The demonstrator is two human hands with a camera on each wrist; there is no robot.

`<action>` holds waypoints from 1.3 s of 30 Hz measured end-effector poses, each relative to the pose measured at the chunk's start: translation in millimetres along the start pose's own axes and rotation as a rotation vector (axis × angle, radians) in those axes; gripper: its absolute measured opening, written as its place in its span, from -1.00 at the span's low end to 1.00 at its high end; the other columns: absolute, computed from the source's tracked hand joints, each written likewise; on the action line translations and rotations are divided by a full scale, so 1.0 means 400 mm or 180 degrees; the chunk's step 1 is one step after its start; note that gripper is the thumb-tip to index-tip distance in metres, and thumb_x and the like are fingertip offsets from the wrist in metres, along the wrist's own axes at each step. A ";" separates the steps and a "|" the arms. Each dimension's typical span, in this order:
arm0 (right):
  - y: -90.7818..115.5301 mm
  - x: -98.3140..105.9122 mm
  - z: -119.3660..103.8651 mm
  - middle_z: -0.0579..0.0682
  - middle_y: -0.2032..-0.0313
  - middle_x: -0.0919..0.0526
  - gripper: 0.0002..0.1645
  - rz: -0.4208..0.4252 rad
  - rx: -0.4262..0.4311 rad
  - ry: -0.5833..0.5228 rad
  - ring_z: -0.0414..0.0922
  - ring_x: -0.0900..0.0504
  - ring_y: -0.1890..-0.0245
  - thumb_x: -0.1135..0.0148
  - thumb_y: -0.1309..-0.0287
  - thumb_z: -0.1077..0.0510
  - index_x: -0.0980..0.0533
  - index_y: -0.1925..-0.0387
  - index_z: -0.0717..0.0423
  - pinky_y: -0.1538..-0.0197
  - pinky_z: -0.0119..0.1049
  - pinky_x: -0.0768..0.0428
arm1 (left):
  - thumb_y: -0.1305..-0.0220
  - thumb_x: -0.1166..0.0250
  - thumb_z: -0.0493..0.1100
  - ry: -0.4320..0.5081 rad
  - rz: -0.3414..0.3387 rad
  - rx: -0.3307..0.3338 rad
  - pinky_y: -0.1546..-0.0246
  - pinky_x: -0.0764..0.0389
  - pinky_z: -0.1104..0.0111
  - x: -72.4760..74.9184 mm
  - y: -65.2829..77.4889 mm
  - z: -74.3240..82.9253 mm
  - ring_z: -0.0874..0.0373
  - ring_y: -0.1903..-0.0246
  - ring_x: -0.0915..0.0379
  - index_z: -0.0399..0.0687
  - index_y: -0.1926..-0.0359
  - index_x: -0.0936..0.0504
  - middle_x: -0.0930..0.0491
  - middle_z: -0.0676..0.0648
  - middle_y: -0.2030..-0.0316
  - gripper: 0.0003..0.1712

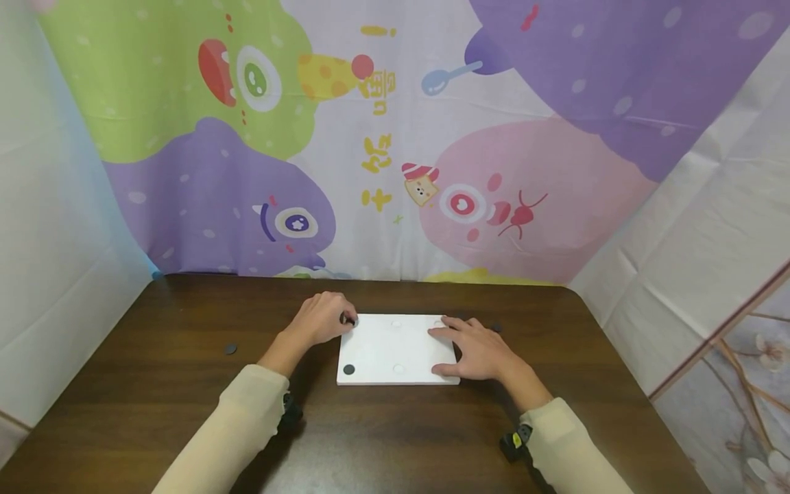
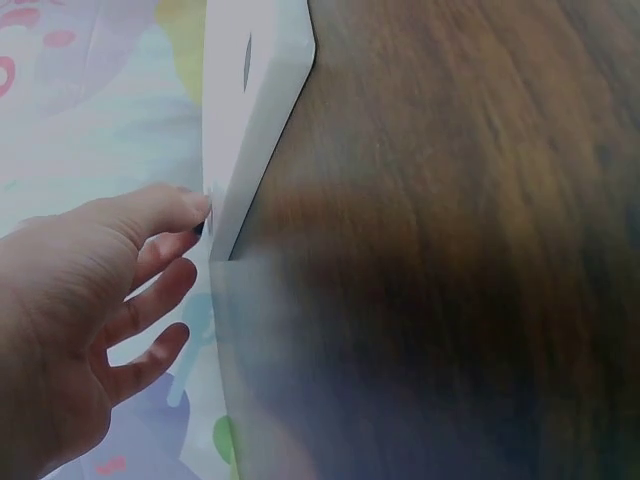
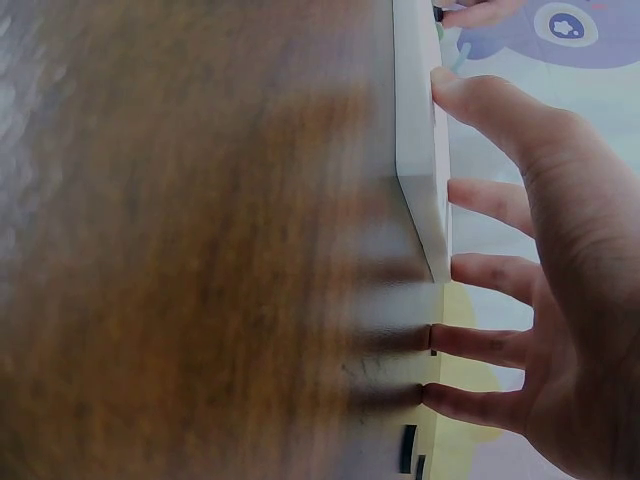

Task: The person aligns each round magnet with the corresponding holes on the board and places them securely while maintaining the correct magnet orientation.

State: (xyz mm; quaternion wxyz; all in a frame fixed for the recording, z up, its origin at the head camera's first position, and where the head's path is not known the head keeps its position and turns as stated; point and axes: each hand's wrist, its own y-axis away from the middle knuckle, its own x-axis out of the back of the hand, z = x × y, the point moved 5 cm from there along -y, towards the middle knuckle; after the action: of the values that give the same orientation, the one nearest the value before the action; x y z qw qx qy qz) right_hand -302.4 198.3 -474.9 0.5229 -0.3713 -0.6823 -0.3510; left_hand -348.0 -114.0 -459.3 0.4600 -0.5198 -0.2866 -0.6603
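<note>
A white rectangular board [image 1: 395, 348] with shallow round recesses lies flat on the table. One dark round disc [image 1: 349, 369] sits at its near left corner. At the far left corner my left hand [image 1: 325, 318] pinches a small dark disc [image 1: 352, 321] between thumb and fingers; in the left wrist view, only a bit of black shows under the thumb tip. My right hand [image 1: 481, 348] rests spread over the board's right end, its thumb by the near right corner. In the right wrist view, two fingertips of that hand [image 3: 560, 270] reach past the board's edge to the table.
A loose dark disc [image 1: 231, 348] lies on the brown wooden table [image 1: 395, 439] to the left. Another dark disc [image 1: 496, 328] is just beyond my right hand. A cartoon-print curtain [image 1: 395, 240] hangs behind the table's far edge.
</note>
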 end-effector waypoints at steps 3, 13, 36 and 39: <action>0.000 -0.001 0.000 0.13 -0.73 -0.38 0.02 -0.0013 -0.0002 -0.0011 0.30 -0.54 -0.48 -0.47 -0.27 -0.52 -0.49 -0.64 -0.27 -0.29 0.49 -0.65 | -0.39 -0.58 -0.20 -0.0007 -0.0007 0.0004 0.20 -0.73 0.18 0.000 -0.001 0.000 0.16 0.23 -0.67 0.12 0.20 -0.95 -0.91 0.00 0.09 -0.92; 0.003 0.003 -0.003 0.14 -0.72 -0.38 0.02 -0.0005 0.0009 -0.0024 0.31 -0.54 -0.48 -0.47 -0.27 -0.52 -0.49 -0.63 -0.25 -0.28 0.49 -0.64 | -0.44 -0.57 -0.18 -0.0104 0.0025 -0.0038 0.11 -0.82 0.07 -0.002 -0.003 0.006 0.08 0.13 -0.80 0.12 0.20 -0.97 -0.93 0.02 0.06 -0.92; 0.004 0.002 -0.004 0.14 -0.72 -0.38 0.02 0.0004 0.0020 -0.0024 0.31 -0.54 -0.48 -0.47 -0.28 -0.50 -0.49 -0.64 -0.24 -0.28 0.50 -0.64 | -0.42 -0.58 -0.17 -0.0071 0.0004 -0.0005 0.10 -0.82 0.11 -0.004 -0.003 0.008 0.13 0.13 -0.80 0.13 0.17 -0.98 -0.93 0.03 0.04 -0.92; 0.004 0.002 -0.005 0.14 -0.73 -0.38 0.01 0.0002 0.0020 -0.0043 0.32 -0.53 -0.49 -0.46 -0.28 -0.51 -0.49 -0.64 -0.25 -0.30 0.52 -0.63 | -0.41 -0.59 -0.15 -0.0038 0.0023 -0.0004 0.11 -0.80 0.12 -0.003 -0.004 0.006 0.15 0.15 -0.78 0.14 0.17 -0.98 -0.94 0.04 0.06 -0.93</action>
State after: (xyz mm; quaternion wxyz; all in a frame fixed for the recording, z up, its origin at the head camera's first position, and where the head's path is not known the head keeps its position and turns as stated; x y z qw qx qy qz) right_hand -300.3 197.5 -473.6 0.5196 -0.3722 -0.6867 -0.3462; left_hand -348.4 -111.0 -459.5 0.4604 -0.5251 -0.2871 -0.6557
